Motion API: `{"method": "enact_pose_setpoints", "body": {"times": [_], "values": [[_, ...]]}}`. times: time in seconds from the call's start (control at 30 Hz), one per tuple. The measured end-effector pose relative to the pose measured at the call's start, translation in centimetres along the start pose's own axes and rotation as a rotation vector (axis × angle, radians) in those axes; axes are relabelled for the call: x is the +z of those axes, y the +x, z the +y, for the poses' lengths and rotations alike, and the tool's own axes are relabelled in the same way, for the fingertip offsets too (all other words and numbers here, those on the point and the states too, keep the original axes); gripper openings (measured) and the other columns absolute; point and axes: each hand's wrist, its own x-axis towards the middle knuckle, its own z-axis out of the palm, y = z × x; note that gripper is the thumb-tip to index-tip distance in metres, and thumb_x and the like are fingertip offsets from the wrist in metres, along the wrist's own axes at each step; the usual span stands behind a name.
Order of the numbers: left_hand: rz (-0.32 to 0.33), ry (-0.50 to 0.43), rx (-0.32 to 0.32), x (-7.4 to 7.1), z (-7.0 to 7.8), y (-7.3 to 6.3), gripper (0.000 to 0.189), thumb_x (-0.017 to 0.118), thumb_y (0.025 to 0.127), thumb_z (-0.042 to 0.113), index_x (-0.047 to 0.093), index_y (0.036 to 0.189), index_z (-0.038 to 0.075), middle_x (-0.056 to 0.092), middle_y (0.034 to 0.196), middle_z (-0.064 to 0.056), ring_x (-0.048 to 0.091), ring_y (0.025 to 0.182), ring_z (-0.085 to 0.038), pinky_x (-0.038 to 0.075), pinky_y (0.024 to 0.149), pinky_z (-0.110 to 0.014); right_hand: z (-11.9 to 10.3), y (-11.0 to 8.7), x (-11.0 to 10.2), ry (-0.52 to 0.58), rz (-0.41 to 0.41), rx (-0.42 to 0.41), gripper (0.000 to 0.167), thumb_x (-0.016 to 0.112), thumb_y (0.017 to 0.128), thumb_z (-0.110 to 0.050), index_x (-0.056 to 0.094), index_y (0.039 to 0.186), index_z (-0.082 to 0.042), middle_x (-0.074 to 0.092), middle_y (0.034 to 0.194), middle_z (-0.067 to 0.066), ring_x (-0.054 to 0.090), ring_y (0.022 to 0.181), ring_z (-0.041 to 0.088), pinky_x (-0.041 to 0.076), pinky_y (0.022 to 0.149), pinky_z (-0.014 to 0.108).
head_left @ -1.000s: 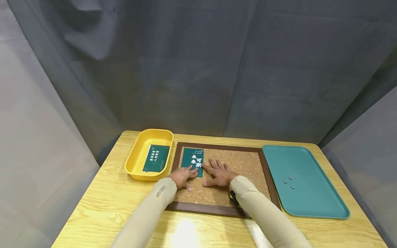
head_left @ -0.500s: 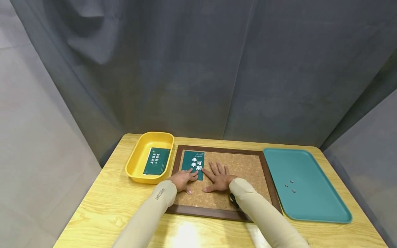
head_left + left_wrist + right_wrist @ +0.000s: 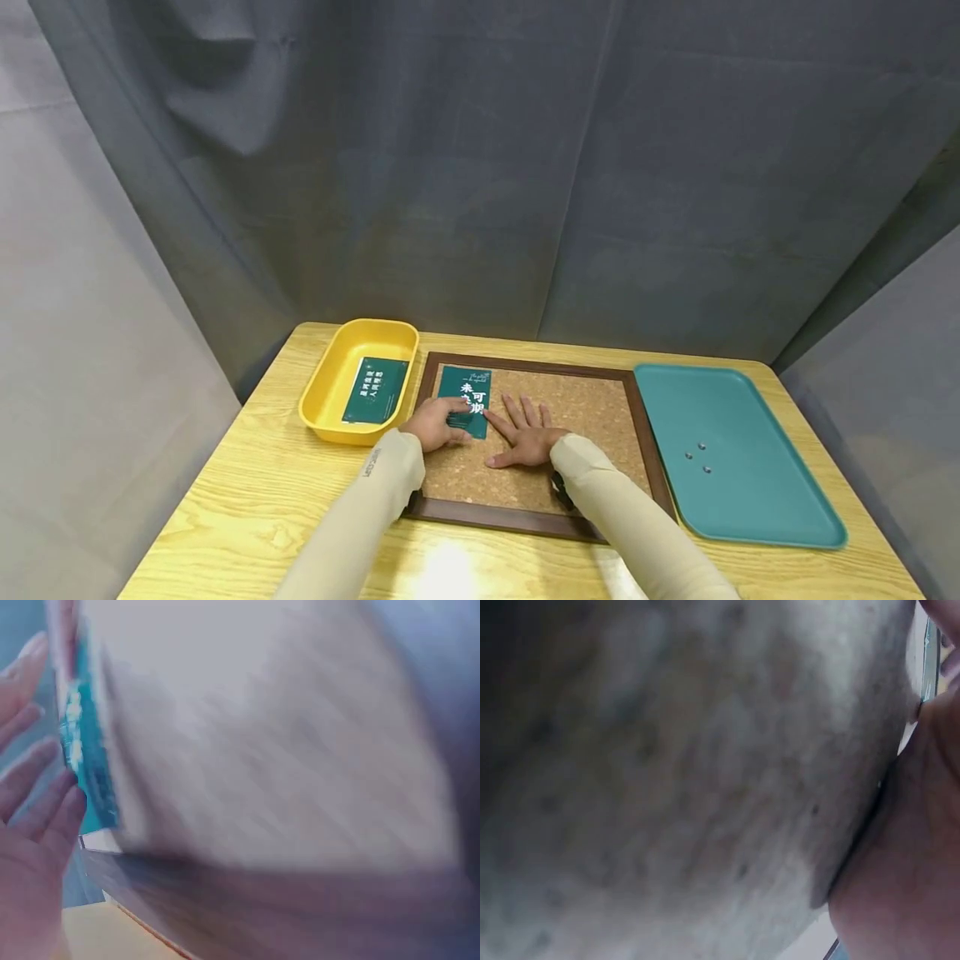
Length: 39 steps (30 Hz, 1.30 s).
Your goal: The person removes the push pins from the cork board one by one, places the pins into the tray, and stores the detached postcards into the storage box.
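Note:
A dark green card (image 3: 453,382) with white lettering lies at the upper left of a cork board (image 3: 600,408) framed in dark wood. My left hand (image 3: 431,423) is over the card's lower left part, its fingers extended across it and hiding some lettering. Seen from the left wrist, the fingers (image 3: 37,780) are loosely straight, near the card's edge. My right hand (image 3: 528,439) rests flat on the cork with spread fingers, the index fingertip at the card's lower right edge. Blurred cork and part of the palm (image 3: 900,877) fill the right wrist view.
Left of the board stands a yellow bin (image 3: 324,398) with a second green card (image 3: 377,390) inside. A teal tray (image 3: 757,492) on the right bears several small shiny pieces (image 3: 701,446). A grey curtain (image 3: 480,167) hangs behind the wooden table (image 3: 247,492).
My left hand has shifted a little up and left over the card, now covering more of its lower left. My right hand stays spread in about the same place.

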Motion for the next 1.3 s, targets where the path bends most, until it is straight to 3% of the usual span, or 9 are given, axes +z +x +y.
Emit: {"method": "enact_pose_setpoints", "body": {"times": [0.13,0.33,0.6,0.9,1.3], "values": [[0.115,-0.172,-0.096,-0.5,0.0,0.8,0.057,0.074,0.085,0.026,0.057,0.135,0.005,0.048,0.144,-0.015,0.038,0.136,-0.038,0.031,0.109,-0.053,-0.3,-0.2,-0.1,-0.013,0.003,0.007,0.100,0.044,0.077,-0.083,0.001,0.155,-0.038,-0.024,0.159,0.004,-0.027,0.142,0.034,-0.018,0.109,0.060],[0.226,-0.401,-0.312,-0.9,-1.2,1.4,0.062,0.072,0.088,0.025,0.049,0.141,0.003,0.044,0.146,-0.018,0.038,0.135,-0.038,0.035,0.107,-0.054,-0.9,-0.5,0.1,-0.001,-0.029,-0.011,0.099,0.044,0.077,-0.082,-0.001,0.155,-0.040,-0.025,0.158,0.005,-0.027,0.141,0.035,-0.018,0.108,0.062],[0.273,-0.586,-0.422,-1.1,-1.6,1.6,0.070,0.070,0.089,0.022,0.038,0.145,-0.005,0.040,0.147,-0.023,0.037,0.135,-0.040,0.033,0.108,-0.054,-1.1,-0.2,0.4,-0.008,-0.013,-0.019,0.099,0.043,0.077,-0.083,0.000,0.155,-0.039,-0.024,0.159,0.006,-0.027,0.141,0.034,-0.019,0.108,0.061],[0.278,-0.736,-0.424,-1.0,-1.5,2.0,0.066,0.065,0.091,0.018,0.036,0.145,-0.006,0.039,0.147,-0.024,0.035,0.136,-0.041,0.032,0.109,-0.054,-0.8,-0.6,0.0,0.008,-0.003,-0.012,0.100,0.042,0.077,-0.084,0.001,0.155,-0.039,-0.024,0.159,0.006,-0.026,0.142,0.035,-0.019,0.108,0.060],[0.249,-0.743,-0.439,-1.1,-1.4,1.9,0.068,0.065,0.092,0.023,0.034,0.146,-0.006,0.040,0.146,-0.024,0.035,0.136,-0.042,0.030,0.109,-0.055,0.1,0.1,0.2,0.005,-0.002,0.010,0.101,0.044,0.076,-0.083,0.000,0.155,-0.039,-0.028,0.157,0.002,-0.030,0.140,0.033,-0.020,0.107,0.060]]}}
